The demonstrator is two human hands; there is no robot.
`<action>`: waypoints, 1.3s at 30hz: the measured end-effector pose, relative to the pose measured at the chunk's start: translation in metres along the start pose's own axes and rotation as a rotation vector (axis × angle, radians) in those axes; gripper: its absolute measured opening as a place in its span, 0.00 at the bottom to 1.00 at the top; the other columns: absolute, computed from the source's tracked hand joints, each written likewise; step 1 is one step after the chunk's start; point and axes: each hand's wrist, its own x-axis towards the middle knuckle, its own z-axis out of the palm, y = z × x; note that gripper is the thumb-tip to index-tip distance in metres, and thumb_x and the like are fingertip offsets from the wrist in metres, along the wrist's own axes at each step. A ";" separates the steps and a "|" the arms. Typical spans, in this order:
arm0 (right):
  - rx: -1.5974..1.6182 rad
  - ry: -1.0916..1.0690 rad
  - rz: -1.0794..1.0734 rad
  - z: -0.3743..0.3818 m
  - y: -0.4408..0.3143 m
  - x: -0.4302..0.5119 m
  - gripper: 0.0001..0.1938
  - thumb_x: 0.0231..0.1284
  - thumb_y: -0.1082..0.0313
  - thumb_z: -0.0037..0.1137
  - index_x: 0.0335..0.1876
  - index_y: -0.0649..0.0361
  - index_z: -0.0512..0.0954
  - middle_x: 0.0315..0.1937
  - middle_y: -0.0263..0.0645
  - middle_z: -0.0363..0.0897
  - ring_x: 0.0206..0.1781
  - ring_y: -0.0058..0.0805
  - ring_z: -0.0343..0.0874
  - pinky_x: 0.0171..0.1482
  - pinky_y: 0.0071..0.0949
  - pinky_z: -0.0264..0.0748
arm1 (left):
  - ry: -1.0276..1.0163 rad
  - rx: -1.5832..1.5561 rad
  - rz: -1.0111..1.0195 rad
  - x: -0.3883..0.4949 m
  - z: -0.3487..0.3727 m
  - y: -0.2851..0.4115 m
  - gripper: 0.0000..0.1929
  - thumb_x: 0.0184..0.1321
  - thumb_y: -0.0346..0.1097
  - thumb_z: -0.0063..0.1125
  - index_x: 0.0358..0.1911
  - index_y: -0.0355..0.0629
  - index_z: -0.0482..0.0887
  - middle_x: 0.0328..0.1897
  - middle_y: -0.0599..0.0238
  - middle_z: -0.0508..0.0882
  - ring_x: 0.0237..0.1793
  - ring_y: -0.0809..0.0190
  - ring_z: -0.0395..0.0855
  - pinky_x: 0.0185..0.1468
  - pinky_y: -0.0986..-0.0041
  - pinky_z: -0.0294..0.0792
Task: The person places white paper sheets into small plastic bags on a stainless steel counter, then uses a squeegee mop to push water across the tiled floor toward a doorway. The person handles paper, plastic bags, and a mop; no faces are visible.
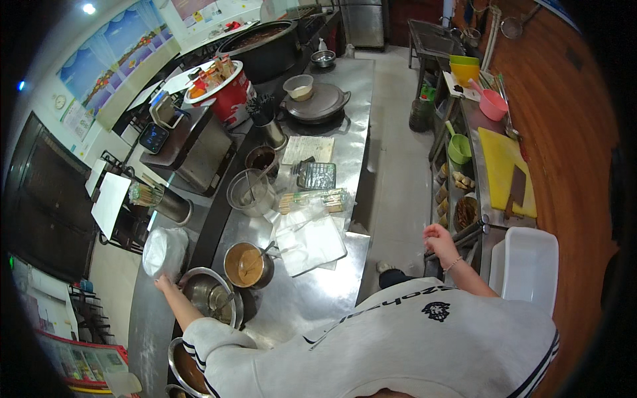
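My left hand [163, 282] is at the near end of a white plastic-wrapped bundle [165, 252] on the ledge at the left, its fingers on the plastic. Beside that arm sits a large steel bowl [191, 288] with a smaller vessel and a spoon inside. A steel pot of tan sauce [249, 264] with a spoon stands on the steel counter, next to a stack of white plastic bags [309, 244]. My right hand [440, 241] is held out over the aisle by the right-hand shelf, empty, its fingers loosely bent and apart.
Farther along the counter are a clear plastic tub [251, 194], wrapped chopsticks [313, 200], a calculator [317, 175], a notepad [308, 150] and a lidded pan [317, 103]. On the right, a cleaver [515, 186] lies on a yellow cutting board [497, 149], near a white plastic bin [531, 268].
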 end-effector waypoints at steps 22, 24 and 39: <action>-0.312 -1.786 0.089 0.290 0.003 -0.070 0.09 0.49 0.84 0.39 0.32 0.61 0.71 0.27 0.32 0.72 0.29 0.18 0.67 0.33 0.14 0.63 | 0.561 0.071 -0.180 -0.791 -0.183 -0.137 0.05 0.61 0.27 0.52 0.38 0.37 0.81 0.35 0.64 0.85 0.38 0.68 0.83 0.44 0.76 0.73; -0.295 -1.863 0.163 0.292 0.018 -0.138 0.09 0.49 0.83 0.40 0.32 0.61 0.72 0.27 0.32 0.72 0.30 0.18 0.68 0.34 0.15 0.64 | 0.739 0.047 -0.182 -0.804 -0.208 -0.144 0.05 0.61 0.26 0.52 0.38 0.37 0.81 0.35 0.65 0.86 0.38 0.68 0.83 0.44 0.76 0.73; -0.604 -2.479 0.452 0.227 0.166 -0.554 0.09 0.53 0.83 0.40 0.31 0.62 0.74 0.27 0.31 0.74 0.31 0.18 0.71 0.37 0.17 0.68 | 0.895 0.185 -0.214 -0.863 -0.519 -0.161 0.09 0.61 0.32 0.56 0.44 0.40 0.81 0.39 0.66 0.84 0.40 0.68 0.80 0.46 0.76 0.71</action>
